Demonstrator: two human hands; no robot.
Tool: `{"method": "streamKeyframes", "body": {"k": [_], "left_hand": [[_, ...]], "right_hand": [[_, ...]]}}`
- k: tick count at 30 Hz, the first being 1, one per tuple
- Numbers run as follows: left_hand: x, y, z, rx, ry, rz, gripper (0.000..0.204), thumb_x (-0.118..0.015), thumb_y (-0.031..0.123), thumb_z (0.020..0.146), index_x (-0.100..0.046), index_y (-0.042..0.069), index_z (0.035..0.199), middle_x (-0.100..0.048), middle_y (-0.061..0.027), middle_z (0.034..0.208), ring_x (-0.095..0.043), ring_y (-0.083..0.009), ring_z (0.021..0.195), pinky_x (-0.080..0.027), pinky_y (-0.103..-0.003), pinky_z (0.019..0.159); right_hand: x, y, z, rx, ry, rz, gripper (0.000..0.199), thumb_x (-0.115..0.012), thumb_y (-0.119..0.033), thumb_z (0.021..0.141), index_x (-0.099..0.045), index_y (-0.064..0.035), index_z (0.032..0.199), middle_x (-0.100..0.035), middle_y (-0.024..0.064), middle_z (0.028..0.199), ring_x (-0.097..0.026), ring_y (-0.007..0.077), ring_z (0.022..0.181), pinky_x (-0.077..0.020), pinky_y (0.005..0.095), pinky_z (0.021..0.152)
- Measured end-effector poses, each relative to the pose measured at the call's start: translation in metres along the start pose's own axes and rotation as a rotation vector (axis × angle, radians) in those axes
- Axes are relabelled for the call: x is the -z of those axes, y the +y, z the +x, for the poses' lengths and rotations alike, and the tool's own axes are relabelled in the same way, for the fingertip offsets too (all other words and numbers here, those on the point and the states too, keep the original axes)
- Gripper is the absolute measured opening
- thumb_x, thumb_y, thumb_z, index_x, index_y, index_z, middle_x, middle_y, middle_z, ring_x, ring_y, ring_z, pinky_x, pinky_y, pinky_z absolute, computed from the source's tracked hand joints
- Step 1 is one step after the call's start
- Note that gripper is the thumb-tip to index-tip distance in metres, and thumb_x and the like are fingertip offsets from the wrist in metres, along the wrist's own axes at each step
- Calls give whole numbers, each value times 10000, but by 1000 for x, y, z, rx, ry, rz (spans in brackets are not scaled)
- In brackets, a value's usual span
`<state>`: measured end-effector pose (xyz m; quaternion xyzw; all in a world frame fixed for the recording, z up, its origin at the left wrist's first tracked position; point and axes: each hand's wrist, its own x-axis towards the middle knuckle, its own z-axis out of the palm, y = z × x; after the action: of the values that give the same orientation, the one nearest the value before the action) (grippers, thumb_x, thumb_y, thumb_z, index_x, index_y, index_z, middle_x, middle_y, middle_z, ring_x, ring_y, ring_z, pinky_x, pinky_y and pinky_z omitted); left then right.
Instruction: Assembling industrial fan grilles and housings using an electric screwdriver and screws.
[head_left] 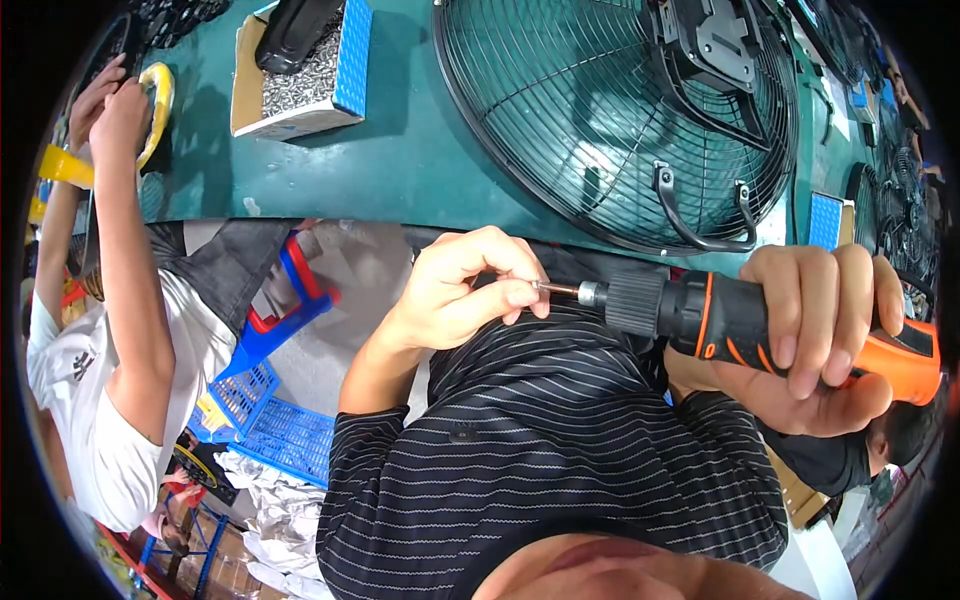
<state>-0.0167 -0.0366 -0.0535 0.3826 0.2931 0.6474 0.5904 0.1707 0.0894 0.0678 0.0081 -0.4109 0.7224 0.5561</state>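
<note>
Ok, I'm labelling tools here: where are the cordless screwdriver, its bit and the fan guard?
cordless screwdriver (720,318), head view, black body.
bit (558,290), head view, metal shaft.
fan guard (560,110), head view, wire grille.

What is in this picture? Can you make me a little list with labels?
right hand: holds an orange and black power screwdriver
left hand: pinches something small at the screwdriver's bit tip
bench: green table with a black wire fan guard
box: cardboard box of screws
nearby: another person's arm, at left

An open cardboard box (300,75) (blue-sided, filled with screws) is seen left of the fan guard (610,110). A smaller blue box (826,220) is set at the guard's right.
</note>
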Motion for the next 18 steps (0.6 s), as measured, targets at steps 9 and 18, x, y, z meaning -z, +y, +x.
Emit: {"method": "streamKeyframes", "body": {"k": [9, 18], "left_hand": [[10, 5, 9, -8, -144, 180, 22, -638, -8, 908, -623, -21, 901, -696, -105, 800, -594, -101, 587, -465, -239, 529], [17, 10, 12, -34, -160, 487, 56, -700, 47, 836, -654, 34, 866, -672, -62, 765, -626, -183, 610, -460, -300, 542]], "right_hand": [[5, 4, 7, -78, -27, 6, 370, -743, -140, 809, -495, -38, 1064, -580, 32, 819, -615, 101, 626, -514, 241, 614], [12, 12, 12, -191, 19, 3, 366, -724, -157, 828, -480, -44, 1077, -571, 25, 809, -611, 93, 624, -519, 244, 631]]}}
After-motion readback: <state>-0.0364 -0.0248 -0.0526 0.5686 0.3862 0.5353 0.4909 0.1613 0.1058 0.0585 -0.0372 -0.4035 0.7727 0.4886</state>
